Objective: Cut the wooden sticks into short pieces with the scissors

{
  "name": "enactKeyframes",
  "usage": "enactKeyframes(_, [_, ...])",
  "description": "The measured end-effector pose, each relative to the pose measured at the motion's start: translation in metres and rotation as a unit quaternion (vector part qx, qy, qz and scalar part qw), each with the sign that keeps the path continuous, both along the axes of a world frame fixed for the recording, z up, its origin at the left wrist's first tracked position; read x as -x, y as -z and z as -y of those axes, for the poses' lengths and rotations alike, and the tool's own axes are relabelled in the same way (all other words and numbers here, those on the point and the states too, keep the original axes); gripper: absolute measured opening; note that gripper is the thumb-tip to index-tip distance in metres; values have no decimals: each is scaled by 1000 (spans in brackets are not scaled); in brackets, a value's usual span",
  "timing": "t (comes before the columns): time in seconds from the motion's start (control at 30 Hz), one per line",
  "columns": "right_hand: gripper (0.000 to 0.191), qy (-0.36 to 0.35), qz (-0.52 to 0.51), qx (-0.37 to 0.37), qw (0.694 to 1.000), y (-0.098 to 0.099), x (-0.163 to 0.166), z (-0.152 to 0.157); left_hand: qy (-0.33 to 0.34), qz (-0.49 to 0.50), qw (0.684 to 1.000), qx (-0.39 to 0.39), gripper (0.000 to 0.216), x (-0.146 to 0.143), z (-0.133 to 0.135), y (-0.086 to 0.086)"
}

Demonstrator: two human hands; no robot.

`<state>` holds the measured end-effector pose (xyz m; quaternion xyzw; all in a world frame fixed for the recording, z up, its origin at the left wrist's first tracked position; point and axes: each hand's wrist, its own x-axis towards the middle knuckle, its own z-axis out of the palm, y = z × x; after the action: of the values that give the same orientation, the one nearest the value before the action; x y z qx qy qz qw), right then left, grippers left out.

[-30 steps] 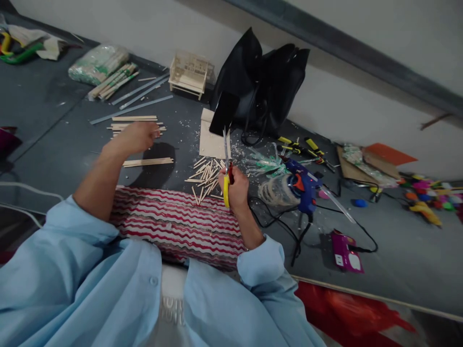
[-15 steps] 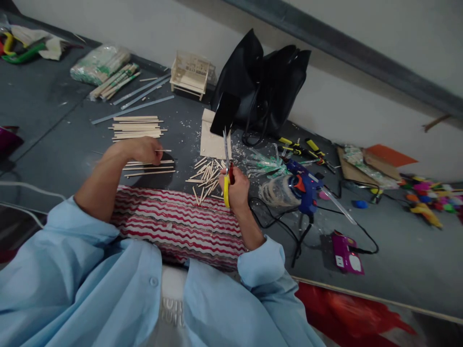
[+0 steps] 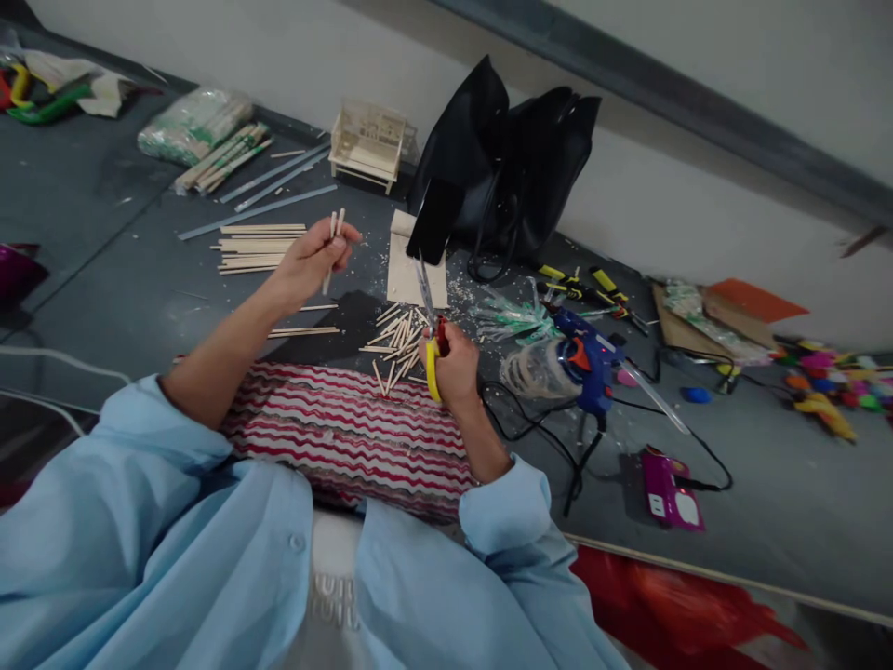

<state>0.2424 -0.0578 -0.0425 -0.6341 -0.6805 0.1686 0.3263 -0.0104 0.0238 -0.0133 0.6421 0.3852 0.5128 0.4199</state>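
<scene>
My left hand (image 3: 311, 259) is raised above the dark floor, fingers pinched on a couple of thin wooden sticks (image 3: 333, 244) that point up. My right hand (image 3: 455, 361) grips yellow-and-red-handled scissors (image 3: 429, 312), blades pointing up and away. Between the hands lies a loose pile of short cut sticks (image 3: 397, 341). Longer sticks (image 3: 303, 329) lie under my left forearm, and a neat stack of sticks (image 3: 255, 246) lies further back. A red-and-white striped cloth (image 3: 349, 433) lies in front of me.
A blue glue gun (image 3: 584, 358) with its cable stands right of my right hand, beside a tape roll (image 3: 536, 369). A black bag (image 3: 502, 167), a small wooden model (image 3: 367, 141), pliers (image 3: 593, 288), a magenta box (image 3: 666, 489) and packets of sticks (image 3: 192, 126) surround the spot.
My left hand came back from the far stick stack, pressed onto the sticks near me, then lifted with a couple of sticks pinched in it. The scissors tilted slightly left.
</scene>
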Motion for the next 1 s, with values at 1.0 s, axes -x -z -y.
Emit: enactKeyframes(1.0, [15, -11, -17, 18, 1000, -3, 2, 1, -84, 44, 995, -33, 40, -23, -9, 33])
